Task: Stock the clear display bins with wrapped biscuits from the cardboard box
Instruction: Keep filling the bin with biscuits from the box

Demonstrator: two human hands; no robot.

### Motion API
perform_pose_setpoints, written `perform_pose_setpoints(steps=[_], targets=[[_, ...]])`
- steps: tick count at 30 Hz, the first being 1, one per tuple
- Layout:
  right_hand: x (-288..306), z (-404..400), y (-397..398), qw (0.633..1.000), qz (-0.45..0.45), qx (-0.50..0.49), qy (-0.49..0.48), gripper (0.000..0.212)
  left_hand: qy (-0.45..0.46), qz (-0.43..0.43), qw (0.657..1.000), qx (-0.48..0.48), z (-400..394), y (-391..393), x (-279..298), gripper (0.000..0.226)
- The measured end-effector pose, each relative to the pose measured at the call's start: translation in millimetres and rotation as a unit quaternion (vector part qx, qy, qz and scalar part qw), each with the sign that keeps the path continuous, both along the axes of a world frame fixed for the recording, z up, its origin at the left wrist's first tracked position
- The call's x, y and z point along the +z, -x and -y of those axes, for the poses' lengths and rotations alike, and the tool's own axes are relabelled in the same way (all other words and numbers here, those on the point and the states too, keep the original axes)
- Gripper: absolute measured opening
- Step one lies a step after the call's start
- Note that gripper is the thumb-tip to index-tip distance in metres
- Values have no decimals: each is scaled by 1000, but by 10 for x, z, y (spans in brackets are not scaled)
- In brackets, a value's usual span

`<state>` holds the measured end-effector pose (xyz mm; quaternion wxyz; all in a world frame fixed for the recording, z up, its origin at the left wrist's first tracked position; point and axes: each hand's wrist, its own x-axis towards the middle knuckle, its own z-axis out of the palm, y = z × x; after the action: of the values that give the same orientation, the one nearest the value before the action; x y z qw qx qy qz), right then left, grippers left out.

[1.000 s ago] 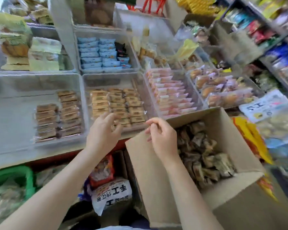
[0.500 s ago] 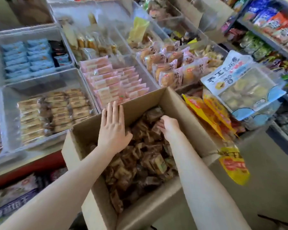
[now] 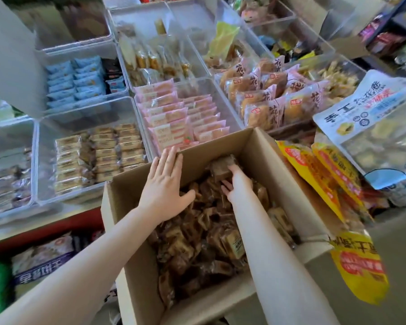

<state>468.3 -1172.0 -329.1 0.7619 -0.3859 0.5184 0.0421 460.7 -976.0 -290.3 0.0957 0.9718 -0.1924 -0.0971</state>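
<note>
An open cardboard box (image 3: 136, 277) sits in front of me, full of brown wrapped biscuits (image 3: 197, 240). My left hand (image 3: 165, 184) lies flat with straight fingers, fingertips on the box's far rim. Deep in the box at its far side, my right hand (image 3: 236, 184) grips a brown wrapped biscuit (image 3: 222, 166); its fingers are partly hidden. Behind the box stand clear display bins: one (image 3: 42, 160) holds rows of tan wrapped biscuits (image 3: 99, 153), and the bin at far left (image 3: 33, 146) holds a few dark wrapped ones.
More clear bins hold pink packets (image 3: 181, 118), blue packets (image 3: 75, 80) and pink bread bags (image 3: 272, 95). Yellow snack bags (image 3: 326, 179) and a large blue-white bag (image 3: 380, 127) crowd the box's right side. Packaged goods lie below the red shelf edge (image 3: 45, 228).
The view swung from the bins to the box. Both hands moved from the biscuit bin to the box: the left settled on the far rim, the right reached in and took hold of a biscuit.
</note>
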Motion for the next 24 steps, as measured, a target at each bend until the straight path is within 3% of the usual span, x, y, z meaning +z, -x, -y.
perform_pose_setpoints(steps=[3, 6, 8, 10, 12, 14, 17, 20, 22, 24], targets=[[242, -133, 251, 995, 72, 49, -57, 27, 181, -124, 973, 75, -93, -36, 282, 46], [600, -393, 484, 976, 151, 142, -69, 25, 379, -207, 885, 176, -255, 17, 549, 26], [824, -620, 575, 957, 185, 222, -28, 28, 483, -294, 802, 192, -404, 80, 694, 32], [966, -875, 593, 928, 208, 307, 40, 31, 513, -326, 769, 199, -615, 123, 786, 44], [1074, -1172, 559, 899, 233, 362, 79, 31, 525, -307, 757, 240, -901, 133, 820, 34], [1154, -1520, 482, 886, 249, 379, 100, 28, 563, -298, 717, 283, -1290, 123, 812, 21], [1220, -2155, 315, 873, 279, 383, 119, 24, 641, -304, 625, 324, -2017, 98, 790, 12], [1192, -2861, 147, 842, 320, 420, 113, 34, 694, -324, 531, 361, -2849, 91, 742, 14], [1189, -3393, 57, 797, 350, 478, 117, 46, 731, -351, 445, 380, -3397, 122, 680, 25], [1191, -3953, -21, 730, 382, 547, 149, 51, 761, -358, 367, 397, -3899, 142, 578, 36]])
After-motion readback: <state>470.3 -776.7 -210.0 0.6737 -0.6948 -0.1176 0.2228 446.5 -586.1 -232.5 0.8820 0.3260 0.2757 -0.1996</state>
